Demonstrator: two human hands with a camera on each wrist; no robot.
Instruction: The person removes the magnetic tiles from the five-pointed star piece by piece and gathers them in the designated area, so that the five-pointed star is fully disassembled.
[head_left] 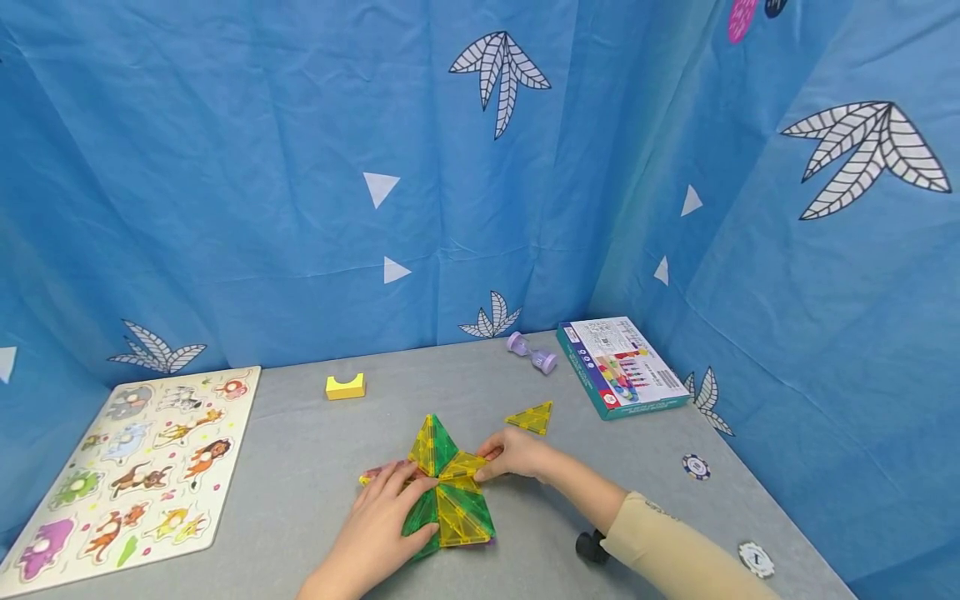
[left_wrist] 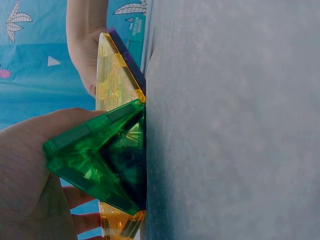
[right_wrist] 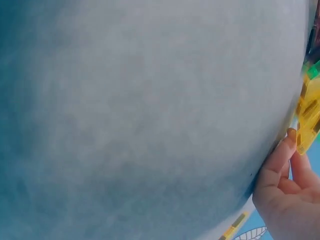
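Observation:
A star-shaped build of translucent triangular magnetic tiles (head_left: 459, 521), yellow and green with a reddish one at its left, stands on the table at the front middle. My left hand (head_left: 378, 529) rests over its left side, fingers spread and the thumb by a green tile (left_wrist: 85, 162). Part of the build is hidden beneath that hand. On the right side, my right hand (head_left: 517, 457) pinches the outer corner of a yellow triangular tile (right_wrist: 309, 117) between thumb and fingers. Just behind the right hand lies a loose yellow triangular tile (head_left: 532, 418).
A wooden animal puzzle board (head_left: 225, 492) lies at the left. Farther back are a yellow notched block (head_left: 345, 388), a purple sand timer (head_left: 531, 353) and a boxed game (head_left: 626, 367). Two poker chips (head_left: 696, 467) lie at the right. A small black object (head_left: 591, 547) sits by the right forearm.

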